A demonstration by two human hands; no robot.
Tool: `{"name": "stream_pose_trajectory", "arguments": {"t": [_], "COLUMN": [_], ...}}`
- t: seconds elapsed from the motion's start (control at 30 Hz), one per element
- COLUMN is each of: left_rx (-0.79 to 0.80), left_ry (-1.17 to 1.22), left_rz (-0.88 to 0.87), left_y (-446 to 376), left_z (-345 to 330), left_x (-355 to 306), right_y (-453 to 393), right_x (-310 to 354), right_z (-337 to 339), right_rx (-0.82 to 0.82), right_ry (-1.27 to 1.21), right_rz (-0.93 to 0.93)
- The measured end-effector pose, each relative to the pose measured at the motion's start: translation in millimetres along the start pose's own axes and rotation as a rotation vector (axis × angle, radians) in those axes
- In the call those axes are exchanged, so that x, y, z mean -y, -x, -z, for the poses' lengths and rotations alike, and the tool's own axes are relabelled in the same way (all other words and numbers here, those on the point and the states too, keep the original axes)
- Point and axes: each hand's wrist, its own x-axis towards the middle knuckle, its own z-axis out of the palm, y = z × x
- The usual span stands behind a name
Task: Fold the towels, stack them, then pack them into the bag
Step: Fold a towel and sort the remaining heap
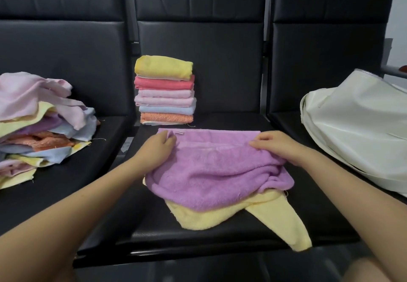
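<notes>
purple towel (215, 167) lies long axis left-right; left hand (157, 147) and right hand (275, 145) grip pinches its far fold.

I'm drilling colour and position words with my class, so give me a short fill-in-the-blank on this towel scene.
1. Both hands, left hand and right hand, hold the ____ towel.
2. Under it lies a ____ towel.
3. The top of the folded stack is ____.
4. The white bag sits on the ____ seat.

Missing words: purple; yellow; yellow; right
</notes>
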Motion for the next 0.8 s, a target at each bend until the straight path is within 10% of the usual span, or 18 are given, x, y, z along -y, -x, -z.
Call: {"name": "stream_pose_trajectory", "arguments": {"t": [0.33, 0.8], "left_rx": [-0.111, -0.431], "left_ry": [0.078, 0.15], "left_rz": [0.128, 0.1], "left_y": [-23.4, -94.8], "left_z": [5.5, 32.9], "left_x": [28.4, 35.7], "right_y": [-48.2, -96.7], "right_x": [12.0, -27.6], "right_z": [6.2, -24.2], "right_rx": [-0.566, -0.482], "right_ry": [-0.233, 0.357], "right_rz": [-0.071, -0.159]}}
